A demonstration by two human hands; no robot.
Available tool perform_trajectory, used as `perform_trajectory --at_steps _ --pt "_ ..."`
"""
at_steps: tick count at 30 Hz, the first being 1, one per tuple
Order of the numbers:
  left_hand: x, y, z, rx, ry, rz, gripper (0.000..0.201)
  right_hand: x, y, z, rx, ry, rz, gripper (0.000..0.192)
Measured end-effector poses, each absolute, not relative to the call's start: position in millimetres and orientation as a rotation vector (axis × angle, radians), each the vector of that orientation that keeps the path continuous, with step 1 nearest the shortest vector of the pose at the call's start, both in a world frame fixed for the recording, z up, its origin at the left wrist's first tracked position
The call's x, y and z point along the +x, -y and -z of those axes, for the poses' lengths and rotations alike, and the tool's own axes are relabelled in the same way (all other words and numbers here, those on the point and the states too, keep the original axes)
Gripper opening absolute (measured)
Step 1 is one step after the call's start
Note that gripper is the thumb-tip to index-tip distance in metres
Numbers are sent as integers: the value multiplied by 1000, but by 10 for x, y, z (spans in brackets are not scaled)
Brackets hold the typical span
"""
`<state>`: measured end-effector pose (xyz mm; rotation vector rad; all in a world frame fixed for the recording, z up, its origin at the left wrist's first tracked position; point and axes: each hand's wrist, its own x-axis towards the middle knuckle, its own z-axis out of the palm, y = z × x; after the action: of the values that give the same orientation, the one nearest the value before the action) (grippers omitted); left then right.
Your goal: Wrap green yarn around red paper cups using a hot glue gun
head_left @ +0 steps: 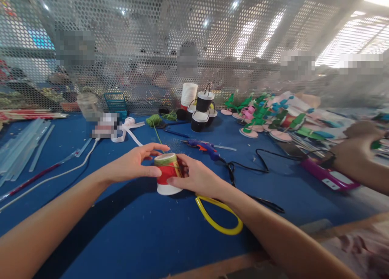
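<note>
A paper cup [167,186] stands upside down, its lower rim white and its side red with a yellow patch. Green yarn [165,160] is wound around its upper end. My right hand [193,173] grips the cup from the right, thumb across the front. On the other side, my left hand [141,161] has its thumb against the cup and its fingers stretched out above and behind the rim. A strand runs from the green yarn ball [153,120] to the cup, passing behind my left fingers.
A blue glue gun [202,145] lies behind the cup, and a yellow loop [223,228] in front. Black-and-white small buckets [199,121] and stacked white cups [189,94] stand behind. Glue sticks [21,149] lie left. At right, another person's arm [361,157] is near a purple device [330,175].
</note>
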<state>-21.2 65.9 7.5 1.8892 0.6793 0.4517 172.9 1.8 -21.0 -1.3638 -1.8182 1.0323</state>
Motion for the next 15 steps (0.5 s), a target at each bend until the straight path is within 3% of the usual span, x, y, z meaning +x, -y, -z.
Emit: perform_trajectory --at_steps 8,15 --pt "-210 -851 -20 1401 -994 -1125 19 1757 -43 160 -1220 1608 -1319 41" --pt "-203 -893 100 1176 -1108 -1144 9 1753 -49 126 -1231 1554 -1326 39"
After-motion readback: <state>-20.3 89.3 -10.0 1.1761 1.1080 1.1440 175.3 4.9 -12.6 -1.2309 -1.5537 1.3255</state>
